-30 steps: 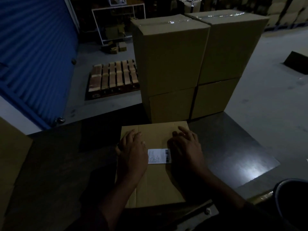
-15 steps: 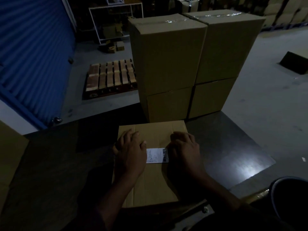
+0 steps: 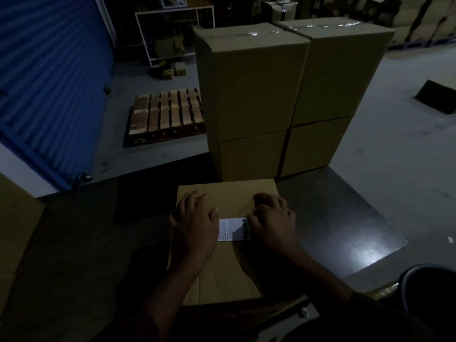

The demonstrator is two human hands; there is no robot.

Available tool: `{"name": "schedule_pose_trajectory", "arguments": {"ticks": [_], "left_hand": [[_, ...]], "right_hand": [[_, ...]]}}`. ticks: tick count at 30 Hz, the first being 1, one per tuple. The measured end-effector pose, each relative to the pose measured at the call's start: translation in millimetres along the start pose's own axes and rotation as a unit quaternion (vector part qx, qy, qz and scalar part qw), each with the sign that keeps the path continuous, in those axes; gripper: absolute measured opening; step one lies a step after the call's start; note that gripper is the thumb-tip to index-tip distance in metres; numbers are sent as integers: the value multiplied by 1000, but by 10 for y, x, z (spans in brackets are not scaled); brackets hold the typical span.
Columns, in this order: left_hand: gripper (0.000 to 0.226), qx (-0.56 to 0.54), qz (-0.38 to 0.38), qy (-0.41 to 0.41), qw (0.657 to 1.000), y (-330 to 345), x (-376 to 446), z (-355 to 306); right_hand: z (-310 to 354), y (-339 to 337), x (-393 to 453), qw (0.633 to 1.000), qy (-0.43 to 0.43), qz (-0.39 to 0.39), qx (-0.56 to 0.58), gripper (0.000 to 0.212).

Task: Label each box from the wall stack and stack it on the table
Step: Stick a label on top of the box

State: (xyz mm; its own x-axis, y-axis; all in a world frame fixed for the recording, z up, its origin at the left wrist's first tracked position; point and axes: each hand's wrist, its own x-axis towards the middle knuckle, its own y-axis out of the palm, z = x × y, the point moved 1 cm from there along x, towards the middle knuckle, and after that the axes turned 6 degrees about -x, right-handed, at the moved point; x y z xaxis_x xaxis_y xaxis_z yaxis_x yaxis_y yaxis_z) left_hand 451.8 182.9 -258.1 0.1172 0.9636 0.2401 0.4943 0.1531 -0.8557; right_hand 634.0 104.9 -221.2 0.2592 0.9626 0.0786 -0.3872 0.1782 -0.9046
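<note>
on table (image 3: 333, 218), label (image 3: 232, 229) lies between left hand (image 3: 195, 228) and right hand (image 3: 274, 224).

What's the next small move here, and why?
Probably lift both hands off and grip the box's sides: the label already lies flat on the box, with the left hand and right hand resting beside it. Stacked boxes stand just behind.
</note>
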Motion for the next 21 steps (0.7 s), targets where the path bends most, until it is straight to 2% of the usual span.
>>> {"name": "schedule_pose_trajectory", "arguments": {"ticks": [7,12,16,19,21], "left_hand": [[40,-16,15,-14,1000,-8,7,5],[35,-68,4,-20,997,-26,0,20],[32,-120,-25,-15,992,-37,-3,62],[41,-149,-30,-13,988,-84,-10,81],[34,-172,-31,-11,985,-103,-13,82]], "right_hand": [[57,-18,-30,998,6,15,66,28],[83,31,-138,994,7,-47,95,56],[155,11,-202,993,8,-59,99,48],[220,-20,-218,988,29,-66,135,30],[215,-47,-203,984,53,-55,160,21]]}}
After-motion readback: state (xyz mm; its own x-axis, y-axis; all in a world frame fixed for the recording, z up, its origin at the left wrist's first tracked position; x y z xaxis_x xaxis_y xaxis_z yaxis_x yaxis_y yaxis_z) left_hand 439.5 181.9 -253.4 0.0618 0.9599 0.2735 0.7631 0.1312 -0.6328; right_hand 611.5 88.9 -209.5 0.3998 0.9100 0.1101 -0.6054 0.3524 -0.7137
